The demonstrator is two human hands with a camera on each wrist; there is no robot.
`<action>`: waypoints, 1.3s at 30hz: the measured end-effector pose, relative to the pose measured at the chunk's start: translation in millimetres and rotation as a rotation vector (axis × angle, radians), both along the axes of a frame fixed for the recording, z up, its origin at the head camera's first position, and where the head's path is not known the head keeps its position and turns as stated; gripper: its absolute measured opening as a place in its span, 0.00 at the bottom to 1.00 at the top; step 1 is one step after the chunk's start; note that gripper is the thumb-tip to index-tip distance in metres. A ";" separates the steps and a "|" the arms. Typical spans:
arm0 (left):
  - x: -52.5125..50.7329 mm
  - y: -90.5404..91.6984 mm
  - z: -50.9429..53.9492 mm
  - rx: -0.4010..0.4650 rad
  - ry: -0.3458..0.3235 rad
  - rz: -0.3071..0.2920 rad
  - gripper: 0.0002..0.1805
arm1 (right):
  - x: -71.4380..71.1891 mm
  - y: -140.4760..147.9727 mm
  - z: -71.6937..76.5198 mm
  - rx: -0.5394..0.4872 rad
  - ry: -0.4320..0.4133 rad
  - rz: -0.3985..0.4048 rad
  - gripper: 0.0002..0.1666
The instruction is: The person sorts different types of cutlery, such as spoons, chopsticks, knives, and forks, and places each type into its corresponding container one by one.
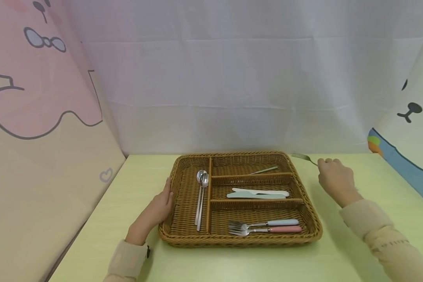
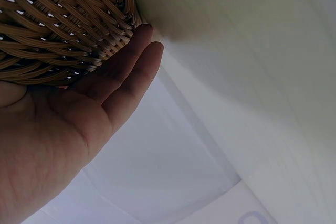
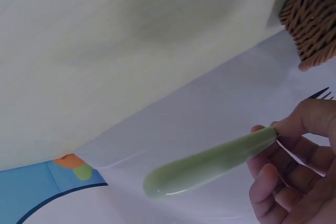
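A brown wicker cutlery basket (image 1: 246, 239) with several compartments stands on the table. My left hand (image 1: 159, 206) rests against its left outer wall; in the left wrist view the visible fingers (image 2: 137, 72) lie fairly straight along the weave. My right hand (image 1: 336, 181), raised beyond the basket's right side, pinches a fork (image 1: 302, 157) with a light green handle (image 3: 210, 165); its tines point toward the basket. Two spoons (image 1: 201, 199) lie in the left compartment. Two knives (image 1: 257, 194) are in the middle one, and two forks (image 1: 268, 227) in the front one.
A thin pale green utensil (image 1: 264, 170) lies in the back compartment, partly hidden by the divider (image 1: 252, 176). The pale yellow table (image 1: 232, 264) meets a white cloth backdrop (image 1: 215, 98). Printed cloth panels (image 1: 46, 176) flank both sides.
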State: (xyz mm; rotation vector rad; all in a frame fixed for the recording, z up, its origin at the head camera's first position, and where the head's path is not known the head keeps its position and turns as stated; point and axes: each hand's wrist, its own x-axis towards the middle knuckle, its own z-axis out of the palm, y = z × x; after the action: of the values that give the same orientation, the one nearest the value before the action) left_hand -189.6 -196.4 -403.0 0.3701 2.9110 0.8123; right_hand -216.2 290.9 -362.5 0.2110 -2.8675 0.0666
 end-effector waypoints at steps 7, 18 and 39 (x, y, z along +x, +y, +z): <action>0.3 -0.2 -0.2 0.007 -0.003 0.003 0.31 | 16.0 -23.7 10.2 0.039 0.093 0.045 0.10; 1.2 -0.4 0.1 0.010 -0.005 0.002 0.31 | 38.9 -66.7 14.6 0.120 0.328 0.222 0.10; 0.2 -0.7 -0.1 0.023 -0.006 0.002 0.31 | 72.3 -125.6 9.1 0.256 0.320 0.478 0.22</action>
State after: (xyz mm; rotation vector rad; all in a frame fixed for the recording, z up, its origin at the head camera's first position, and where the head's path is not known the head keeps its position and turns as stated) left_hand -189.4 -197.1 -403.0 0.3655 2.8991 0.8465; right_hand -143.9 165.3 -353.4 0.8680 -2.4422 -0.2240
